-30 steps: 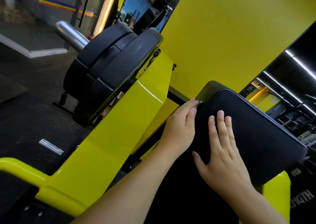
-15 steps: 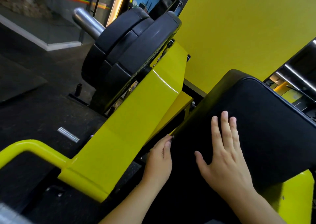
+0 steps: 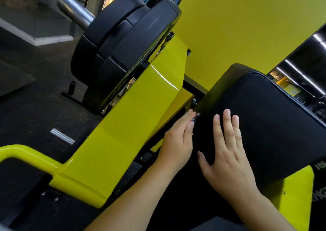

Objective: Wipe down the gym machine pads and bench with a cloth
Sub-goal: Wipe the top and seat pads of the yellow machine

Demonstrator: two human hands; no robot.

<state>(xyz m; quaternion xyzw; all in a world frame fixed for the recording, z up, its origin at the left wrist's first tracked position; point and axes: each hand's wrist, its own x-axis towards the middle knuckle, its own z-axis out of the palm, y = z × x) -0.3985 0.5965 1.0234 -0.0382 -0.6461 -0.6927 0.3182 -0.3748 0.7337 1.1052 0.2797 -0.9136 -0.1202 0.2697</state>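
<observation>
**Both hands on the black machine pad**

The right hand lies flat on the top face of the black pad, fingers straight and close together, thumb spread out to the side. The left hand rests against the pad's left edge with its fingers straight and together, fingertips near a small bolt at that edge. No cloth can be made out under either hand; against the black padding it cannot be told. Just left of the pad rises the yellow frame arm, carrying black weight plates on a steel sleeve. A yellow wall stands behind, and dark rubber flooring lies to the left.
</observation>
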